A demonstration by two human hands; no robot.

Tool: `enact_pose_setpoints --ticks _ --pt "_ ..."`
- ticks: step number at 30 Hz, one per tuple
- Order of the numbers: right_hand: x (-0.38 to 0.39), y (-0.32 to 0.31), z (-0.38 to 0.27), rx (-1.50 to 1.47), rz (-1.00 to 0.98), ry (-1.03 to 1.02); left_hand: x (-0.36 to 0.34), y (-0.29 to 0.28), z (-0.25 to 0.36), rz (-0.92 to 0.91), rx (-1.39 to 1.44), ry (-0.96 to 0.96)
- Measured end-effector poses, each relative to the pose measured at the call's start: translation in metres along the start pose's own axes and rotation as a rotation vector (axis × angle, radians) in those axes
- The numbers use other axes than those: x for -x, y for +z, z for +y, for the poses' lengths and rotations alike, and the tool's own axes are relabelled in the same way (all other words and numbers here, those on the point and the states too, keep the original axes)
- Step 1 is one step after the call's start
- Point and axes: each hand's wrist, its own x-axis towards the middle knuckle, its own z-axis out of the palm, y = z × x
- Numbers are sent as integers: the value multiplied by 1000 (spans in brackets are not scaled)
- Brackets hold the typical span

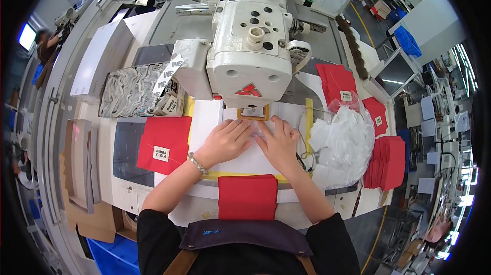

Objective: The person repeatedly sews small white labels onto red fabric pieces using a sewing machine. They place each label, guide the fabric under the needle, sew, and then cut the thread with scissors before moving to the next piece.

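Note:
Below the head of a large white industrial sewing machine [250,60], both my hands rest on a white work plate [217,119]. My left hand [225,143] lies palm down with its fingers stretched toward a small yellow clamp frame [263,116]. On the other side, my right hand [279,144] has thumb and fingers apart, its fingertips just short of the same frame. Something pale and thin lies between the fingertips; I cannot make out what it is. Nearest to me, a stack of red fabric pieces [248,198] sits at the table's front edge.
Left are a red piece with a label [163,142], a box of folded labels [135,91] and a long white box [102,60]. At right lie a clear bag of white pieces [340,144], labelled red pieces [335,81], a red stack [386,162] and a small screen [393,78].

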Motion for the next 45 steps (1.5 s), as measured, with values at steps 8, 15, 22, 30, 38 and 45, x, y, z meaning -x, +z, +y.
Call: enact_pose_setpoints --ticks 8,15,22,30,38,45 --pt "1 6 1 6 0 12 -22 11 6 -30 16 -113" --pt "3 7 3 19 0 19 -29 19 7 -68 -8 -126" --pt "4 8 3 15 -25 26 -28 23 8 -98 -9 -147" --pt "3 5 0 -3 -59 54 -34 25 8 -59 31 -147" --pt "18 -39 0 -99 -55 89 -33 25 1 -72 51 -130" --pt "94 -75 5 -198 15 154 -15 -25 31 -82 353 -4"
